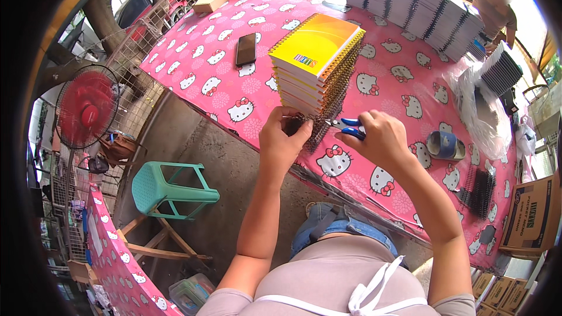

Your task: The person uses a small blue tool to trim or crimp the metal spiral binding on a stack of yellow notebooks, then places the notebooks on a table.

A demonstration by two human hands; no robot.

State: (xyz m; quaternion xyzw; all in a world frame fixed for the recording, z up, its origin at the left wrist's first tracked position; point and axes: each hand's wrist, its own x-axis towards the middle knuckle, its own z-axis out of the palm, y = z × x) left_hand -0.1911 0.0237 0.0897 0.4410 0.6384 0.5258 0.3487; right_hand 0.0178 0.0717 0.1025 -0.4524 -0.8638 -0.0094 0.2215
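A tall stack of yellow-covered spiral notebooks [316, 47] stands on the pink table close in front of me. My left hand [285, 137] is closed at the stack's near lower edge, thumb and fingers around a dark wire coil [294, 124]. Part of that coil is hidden by my fingers. My right hand [380, 134] grips blue-handled pliers [353, 129] just to the right. Their metal jaws point left at the coil, close to my left thumb; whether they touch the wire is too small to tell.
A phone [246, 50] lies left of the stack. Rows of bound books [415, 3] line the far side, near another person [494, 6]. At right are a blue roll [445, 145], black coils [479, 192], a plastic bag [477, 111] and a carton [530, 213]. A green stool [172, 190] stands left.
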